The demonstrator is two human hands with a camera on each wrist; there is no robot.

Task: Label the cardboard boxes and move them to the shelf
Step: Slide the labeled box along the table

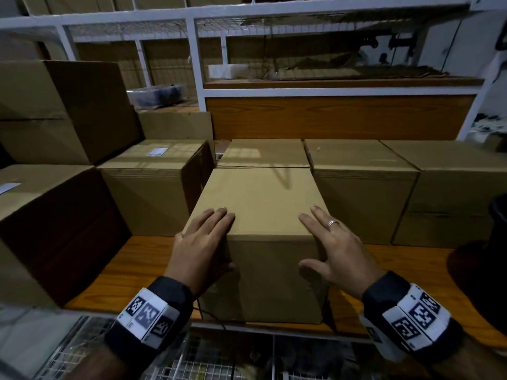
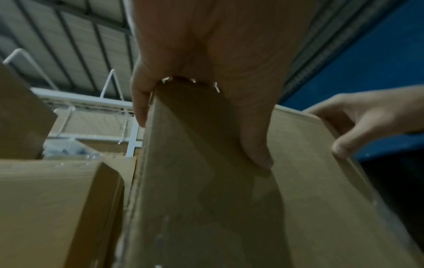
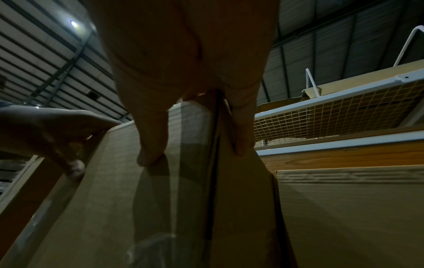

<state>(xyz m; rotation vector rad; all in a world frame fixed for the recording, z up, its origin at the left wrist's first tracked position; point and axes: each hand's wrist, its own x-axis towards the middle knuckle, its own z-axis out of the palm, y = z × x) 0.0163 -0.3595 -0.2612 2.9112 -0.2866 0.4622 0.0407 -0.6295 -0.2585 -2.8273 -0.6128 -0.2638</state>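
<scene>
A plain brown cardboard box (image 1: 263, 198) stands on the wooden shelf board (image 1: 131, 264), between other boxes and sticking out toward me. No label shows on its top or front. My left hand (image 1: 203, 242) lies over its near left top corner, fingers flat on top and thumb down the front face. My right hand (image 1: 334, 248), wearing a ring, lies the same way over the near right corner. The left wrist view shows the left hand (image 2: 206, 54) straddling the box (image 2: 206, 199) edge. Seen from the right wrist, the right hand (image 3: 183, 63) straddles the box (image 3: 114, 199) too.
Boxes flank it: a labelled one (image 1: 151, 187) at left, a larger one (image 1: 49, 229) nearer left, two at right (image 1: 362, 187), one behind (image 1: 263, 153). A dark round object (image 1: 491, 256) stands at the right edge. White shelf posts (image 1: 197, 64) rise behind; wire mesh (image 1: 219, 357) lies below.
</scene>
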